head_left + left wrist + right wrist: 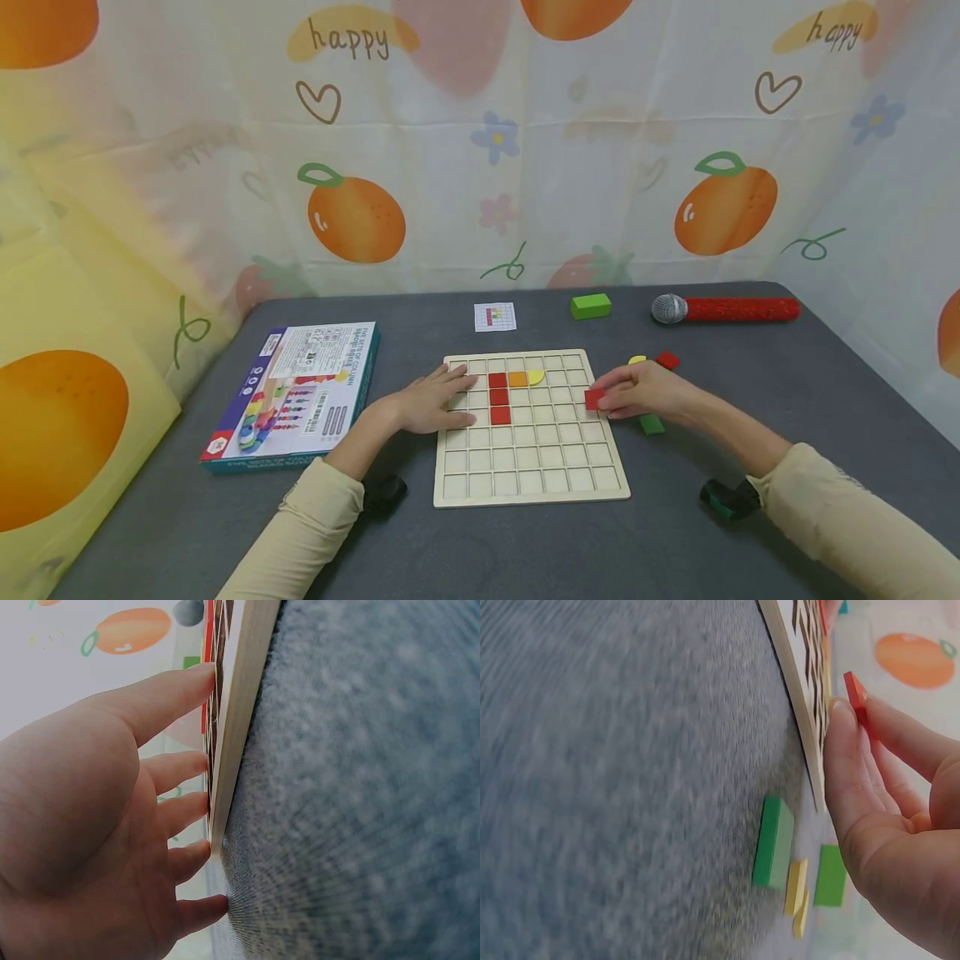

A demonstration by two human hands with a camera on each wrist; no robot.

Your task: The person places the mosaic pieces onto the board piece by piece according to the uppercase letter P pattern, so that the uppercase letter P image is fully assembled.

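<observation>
A white curtain (442,208) printed with oranges hangs behind the dark grey table (517,550). On the table lies a gridded board (540,435), with three red squares (499,397), an orange square (517,379) and a yellow piece (536,377) in its cells. The left hand (431,402) rests at the board's left edge, fingers spread. The right hand's (648,392) fingers pinch a red tile (592,399) at the right edge. A box (300,392) lies left of the board.

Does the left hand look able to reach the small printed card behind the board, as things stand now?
Probably yes: the left hand holds nothing, its fingers only touching the board, and nothing raised seems to block its way to the printed card.
</observation>
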